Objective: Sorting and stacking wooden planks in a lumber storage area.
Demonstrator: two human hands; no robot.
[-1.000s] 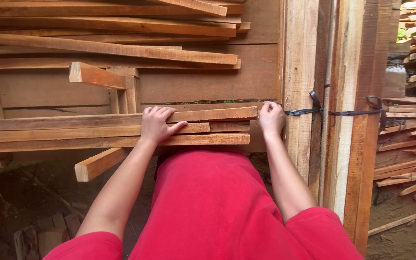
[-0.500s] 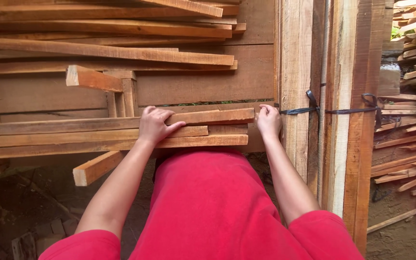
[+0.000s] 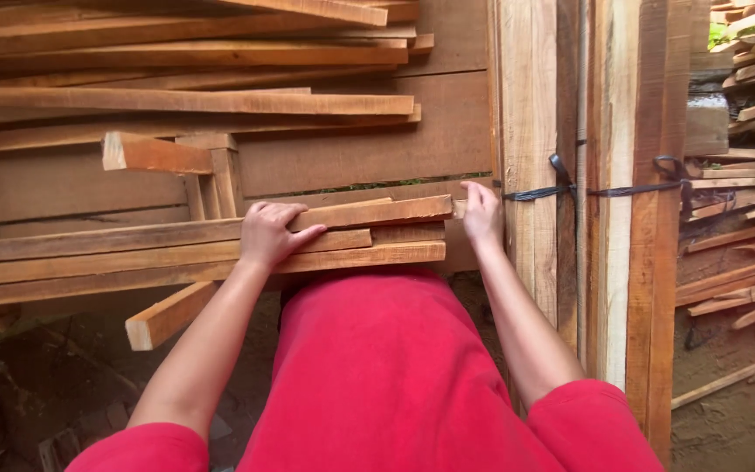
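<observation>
Three long reddish wooden slats (image 3: 133, 249) lie stacked side by side across a wooden frame in front of me. My left hand (image 3: 266, 234) rests palm down on the top slat, fingers curled over its far edge. My right hand (image 3: 481, 214) presses against the cut right ends of the slats (image 3: 434, 232), next to an upright wooden post (image 3: 530, 140). I wear a red shirt and both forearms are bare.
A pile of long boards (image 3: 194, 100) lies behind the slats. A black strap (image 3: 605, 190) ties the upright posts together. A short thick block (image 3: 163, 316) sticks out below the slats. More loose timber (image 3: 744, 227) is heaped at the right on bare dirt.
The view has shifted slightly left and the slats look a little more tilted. My right hand has opened flatter against the slat ends. My left hand stays on the top slat.
</observation>
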